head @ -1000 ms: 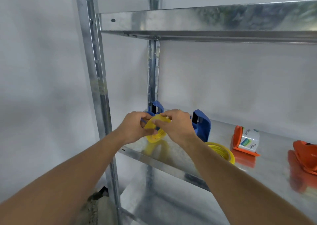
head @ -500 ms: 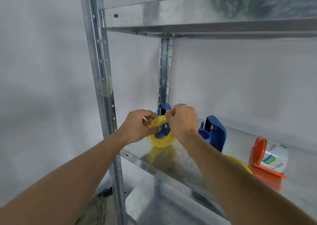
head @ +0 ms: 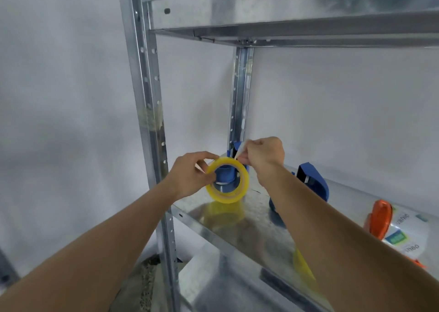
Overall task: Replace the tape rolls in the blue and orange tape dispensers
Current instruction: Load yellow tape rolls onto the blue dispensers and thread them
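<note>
Left hand (head: 190, 174) curled round left rim of yellow tape roll (head: 227, 180), held upright just above shelf (head: 237, 219). Right hand (head: 262, 153) pinches loose tape end (head: 238, 152) above roll. Blue dispenser (head: 311, 183) right of roll, behind right forearm; orange dispenser (head: 377, 219) far right.

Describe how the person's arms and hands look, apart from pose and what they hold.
Both forearms are bare, with no sleeves in view. The left hand and right hand wear no gloves, and no rings, watch or wristband show.
</note>
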